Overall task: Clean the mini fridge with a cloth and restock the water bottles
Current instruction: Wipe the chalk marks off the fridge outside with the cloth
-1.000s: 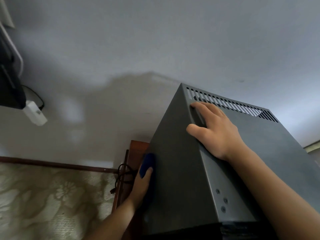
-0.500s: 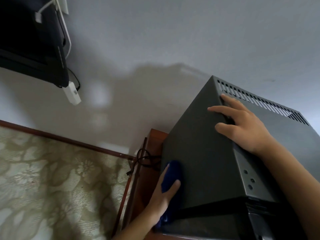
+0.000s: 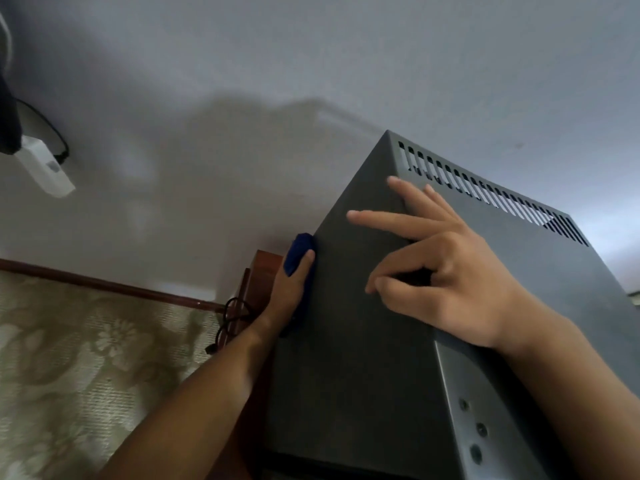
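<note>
While left hand (image 3: 289, 299) presses blue cloth (image 3: 298, 252) on mini fridge (image 3: 349, 341), right hand (image 3: 446, 275) loose, empty.

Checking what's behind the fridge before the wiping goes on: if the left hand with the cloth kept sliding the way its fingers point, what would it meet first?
Probably the wall. The left hand presses the blue cloth near the back edge of the mini fridge's side; depth is unclear.

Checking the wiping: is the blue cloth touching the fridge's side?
Touching. The head view shows the left hand pressing the cloth flat against the fridge side.
</note>
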The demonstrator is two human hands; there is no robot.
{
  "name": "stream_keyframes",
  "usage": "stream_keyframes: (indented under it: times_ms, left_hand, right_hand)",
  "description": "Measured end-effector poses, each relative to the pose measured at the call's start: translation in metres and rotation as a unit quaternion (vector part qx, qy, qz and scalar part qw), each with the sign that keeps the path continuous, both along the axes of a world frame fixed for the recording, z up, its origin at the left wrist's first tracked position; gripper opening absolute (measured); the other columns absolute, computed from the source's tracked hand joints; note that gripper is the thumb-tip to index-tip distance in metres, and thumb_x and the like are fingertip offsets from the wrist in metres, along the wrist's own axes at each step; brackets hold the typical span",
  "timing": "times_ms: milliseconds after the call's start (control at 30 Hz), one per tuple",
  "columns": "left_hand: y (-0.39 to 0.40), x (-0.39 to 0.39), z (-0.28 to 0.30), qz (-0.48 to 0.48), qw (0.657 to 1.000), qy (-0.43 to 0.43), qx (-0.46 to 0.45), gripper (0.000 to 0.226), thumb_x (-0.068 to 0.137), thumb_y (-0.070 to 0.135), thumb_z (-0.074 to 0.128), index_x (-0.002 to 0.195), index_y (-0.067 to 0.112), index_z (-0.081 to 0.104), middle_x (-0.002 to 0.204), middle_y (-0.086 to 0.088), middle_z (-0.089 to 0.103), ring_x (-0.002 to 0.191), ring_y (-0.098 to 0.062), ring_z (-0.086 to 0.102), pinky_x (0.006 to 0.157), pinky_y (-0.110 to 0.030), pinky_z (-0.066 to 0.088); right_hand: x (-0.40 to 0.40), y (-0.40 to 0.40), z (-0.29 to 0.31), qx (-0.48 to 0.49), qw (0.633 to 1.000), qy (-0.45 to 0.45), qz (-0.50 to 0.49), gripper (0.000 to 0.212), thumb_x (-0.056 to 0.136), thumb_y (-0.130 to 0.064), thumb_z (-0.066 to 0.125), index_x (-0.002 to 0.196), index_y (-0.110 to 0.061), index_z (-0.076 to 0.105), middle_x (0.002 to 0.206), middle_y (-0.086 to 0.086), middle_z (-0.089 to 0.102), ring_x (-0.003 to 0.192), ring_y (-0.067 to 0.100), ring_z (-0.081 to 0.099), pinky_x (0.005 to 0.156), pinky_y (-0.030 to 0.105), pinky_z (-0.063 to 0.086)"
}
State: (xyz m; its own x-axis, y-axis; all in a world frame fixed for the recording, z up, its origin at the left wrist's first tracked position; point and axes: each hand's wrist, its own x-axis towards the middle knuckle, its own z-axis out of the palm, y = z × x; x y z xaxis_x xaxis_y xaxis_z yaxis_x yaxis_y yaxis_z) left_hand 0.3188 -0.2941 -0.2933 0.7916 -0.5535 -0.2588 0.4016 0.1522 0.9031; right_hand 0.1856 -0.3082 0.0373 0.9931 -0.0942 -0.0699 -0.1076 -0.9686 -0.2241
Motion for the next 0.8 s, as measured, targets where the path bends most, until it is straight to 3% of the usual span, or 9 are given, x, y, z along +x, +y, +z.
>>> stream_keyframes:
  times_ms: [100,233,300,367,467,600,667,800]
  left_hand:
    - [-0.005,-0.002,-0.008,-0.004,0.999,-0.032,-0.013,0.072,0.088,0.072,0.063,0.142,0.025,0.057,0.141,-0.003,0.061,0.13,-0.021,0.058,0.11,-0.052,0.047]
    - [-0.002,-0.008,-0.012,0.008,1.0,0.002,-0.012,0.084,0.08,0.079,0.064,0.146,0.029,0.053,0.145,0.002,0.059,0.131,-0.018,0.057,0.112,-0.051,0.045]
    - [0.011,-0.02,-0.015,0.007,1.0,0.025,-0.008,0.095,0.073,0.084,0.065,0.15,0.029,0.048,0.148,0.003,0.055,0.134,-0.019,0.055,0.114,-0.051,0.043]
    - [0.033,-0.042,-0.023,0.0,0.999,0.045,0.001,0.092,0.077,0.08,0.066,0.152,0.03,0.046,0.15,0.005,0.054,0.135,-0.018,0.053,0.116,-0.051,0.041]
    - [0.08,-0.088,-0.035,-0.021,0.998,0.066,0.002,0.074,0.086,0.068,0.068,0.149,0.035,0.049,0.145,0.01,0.058,0.133,-0.013,0.055,0.115,-0.05,0.042]
    - [0.137,-0.15,-0.03,-0.029,0.993,0.114,-0.028,0.043,0.099,0.036,0.065,0.14,0.035,0.054,0.136,0.013,0.065,0.123,-0.006,0.062,0.101,-0.027,0.049]
    - [0.155,-0.173,-0.032,-0.025,0.989,0.139,-0.035,0.047,0.096,0.03,0.068,0.141,0.031,0.055,0.136,0.01,0.066,0.125,-0.007,0.061,0.104,-0.028,0.047]
    - [0.169,-0.181,-0.03,-0.057,0.988,0.139,-0.045,0.06,0.09,0.042,0.077,0.144,0.036,0.051,0.142,0.013,0.061,0.131,-0.006,0.057,0.112,-0.033,0.041]
  right_hand:
    - [0.006,0.003,-0.001,-0.026,0.996,0.02,0.089,0.025,0.08,-0.044,0.056,0.072,-0.037,0.078,0.121,-0.032,0.066,0.146,-0.002,0.033,0.127,0.049,0.002]
    - [0.012,0.001,-0.001,-0.046,0.992,0.047,0.11,0.02,0.081,-0.04,0.061,0.067,-0.034,0.074,0.091,-0.03,0.071,0.122,-0.01,0.053,0.125,0.049,0.006]
    - [0.014,0.002,-0.002,-0.039,0.992,0.047,0.109,0.018,0.08,-0.037,0.063,0.066,-0.033,0.074,0.088,-0.03,0.071,0.117,-0.008,0.056,0.124,0.049,0.009]
    - [0.015,0.003,-0.002,-0.03,0.993,0.043,0.102,0.021,0.079,-0.041,0.06,0.066,-0.033,0.075,0.089,-0.031,0.07,0.115,-0.007,0.058,0.124,0.047,0.009]
    - [0.014,0.006,-0.001,-0.017,0.995,0.038,0.086,0.027,0.076,-0.049,0.056,0.066,-0.034,0.076,0.09,-0.027,0.071,0.113,-0.005,0.061,0.125,0.045,0.009]
    - [0.011,0.012,0.0,-0.007,0.997,0.039,0.073,0.029,0.073,-0.053,0.054,0.067,-0.037,0.077,0.091,-0.026,0.071,0.11,-0.002,0.063,0.126,0.042,0.008]
    - [0.01,0.015,0.001,0.003,0.997,0.03,0.066,0.028,0.073,-0.053,0.054,0.067,-0.037,0.077,0.091,-0.025,0.072,0.11,0.0,0.064,0.126,0.043,0.01]
    - [0.003,0.026,0.003,0.008,0.997,0.021,0.071,0.021,0.076,-0.044,0.06,0.067,-0.037,0.077,0.09,-0.026,0.072,0.107,-0.001,0.065,0.126,0.042,0.008]
